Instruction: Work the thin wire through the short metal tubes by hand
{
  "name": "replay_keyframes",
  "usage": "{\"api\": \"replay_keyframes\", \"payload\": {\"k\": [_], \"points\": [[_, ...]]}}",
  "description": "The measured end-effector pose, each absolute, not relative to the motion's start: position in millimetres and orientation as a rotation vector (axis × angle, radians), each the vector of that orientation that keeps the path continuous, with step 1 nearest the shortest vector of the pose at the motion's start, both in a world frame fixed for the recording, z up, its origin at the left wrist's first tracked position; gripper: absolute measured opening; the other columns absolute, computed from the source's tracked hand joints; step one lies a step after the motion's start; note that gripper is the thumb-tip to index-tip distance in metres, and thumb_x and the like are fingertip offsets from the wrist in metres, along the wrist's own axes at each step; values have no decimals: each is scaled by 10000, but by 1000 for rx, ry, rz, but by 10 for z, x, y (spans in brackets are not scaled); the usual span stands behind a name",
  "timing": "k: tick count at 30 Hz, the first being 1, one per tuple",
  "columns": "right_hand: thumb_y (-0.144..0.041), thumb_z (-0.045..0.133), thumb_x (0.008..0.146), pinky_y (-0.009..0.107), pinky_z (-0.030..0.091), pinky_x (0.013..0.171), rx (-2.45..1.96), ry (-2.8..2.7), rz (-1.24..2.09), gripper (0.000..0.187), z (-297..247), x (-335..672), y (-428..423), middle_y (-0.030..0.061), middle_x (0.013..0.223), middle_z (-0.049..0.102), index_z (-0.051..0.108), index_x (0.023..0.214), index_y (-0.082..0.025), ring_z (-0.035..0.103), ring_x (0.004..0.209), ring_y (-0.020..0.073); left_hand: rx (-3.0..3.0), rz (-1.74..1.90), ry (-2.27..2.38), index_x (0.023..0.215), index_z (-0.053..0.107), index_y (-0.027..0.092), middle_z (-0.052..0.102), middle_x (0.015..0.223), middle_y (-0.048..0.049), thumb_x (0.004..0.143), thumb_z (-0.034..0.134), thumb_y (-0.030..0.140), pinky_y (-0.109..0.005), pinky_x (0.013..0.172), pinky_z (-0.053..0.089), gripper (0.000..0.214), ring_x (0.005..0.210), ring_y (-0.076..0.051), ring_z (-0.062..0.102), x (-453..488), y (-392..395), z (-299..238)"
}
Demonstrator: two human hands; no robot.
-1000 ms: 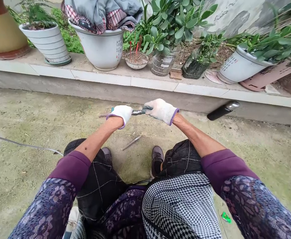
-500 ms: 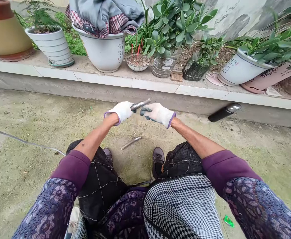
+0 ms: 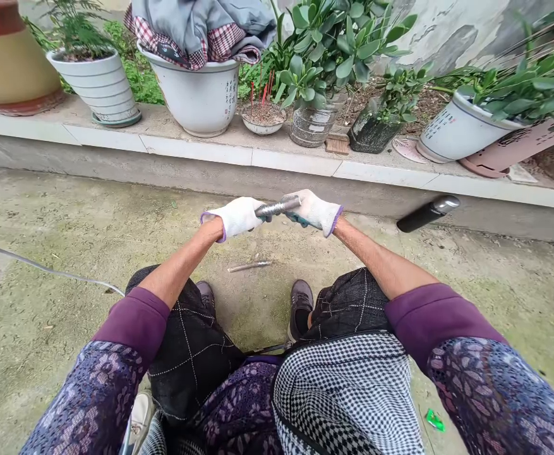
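Both my hands wear white gloves with purple cuffs and are held out in front of my knees. My left hand (image 3: pixel 235 217) grips one end of a short grey metal rod (image 3: pixel 277 207). My right hand (image 3: pixel 315 211) is closed over the rod's other end, with a teal tool handle just showing under its fingers. The rod lies nearly level between the two hands, tilted up a little to the right. A thin metal piece (image 3: pixel 249 266) lies on the concrete ground below, between my feet.
A tiled ledge (image 3: pixel 286 159) runs across the back with several plant pots; a white pot (image 3: pixel 199 95) holds folded clothes. A black flask (image 3: pixel 427 213) lies at the ledge's foot on the right. A thin cable (image 3: pixel 44 269) crosses the ground at the left. A green scrap (image 3: pixel 434 419) lies at the bottom right.
My right hand came off the rod half a second ago and has now closed over its end again. The thin piece on the ground has turned to lie flatter.
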State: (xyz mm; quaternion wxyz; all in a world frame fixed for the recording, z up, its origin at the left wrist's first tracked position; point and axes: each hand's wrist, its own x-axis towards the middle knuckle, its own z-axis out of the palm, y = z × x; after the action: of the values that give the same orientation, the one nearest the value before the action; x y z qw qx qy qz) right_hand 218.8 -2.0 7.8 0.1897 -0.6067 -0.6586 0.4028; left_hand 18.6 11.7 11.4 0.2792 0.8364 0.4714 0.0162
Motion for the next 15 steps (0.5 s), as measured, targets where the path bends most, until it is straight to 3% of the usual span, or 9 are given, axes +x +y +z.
{"api": "replay_keyframes", "payload": {"k": [5,11,15], "points": [[-306,548,819,223,344,501,-1657,-2049,865,192,83,2023,-124,-25,582,515,668,796,-159,434,506,87,2185,167,1419,1103,703,195,670,703,-32,830,522,241,-226,578,468,330,568,-133,591,150,163,122],[-335,513,842,240,326,543,-1628,-2288,722,242,168,2005,-182,-22,613,555,685,827,-165,458,549,100,2530,-216,1669,1140,689,203,719,904,-128,902,423,202,-320,806,488,356,904,-244,684,159,282,-71],[-289,542,811,240,347,563,-1621,-2226,656,210,221,2148,-49,-14,625,574,705,814,-157,473,584,105,2679,-322,1504,1163,678,189,711,938,-149,913,415,213,-346,826,470,364,946,-274,680,169,224,-87]]}}
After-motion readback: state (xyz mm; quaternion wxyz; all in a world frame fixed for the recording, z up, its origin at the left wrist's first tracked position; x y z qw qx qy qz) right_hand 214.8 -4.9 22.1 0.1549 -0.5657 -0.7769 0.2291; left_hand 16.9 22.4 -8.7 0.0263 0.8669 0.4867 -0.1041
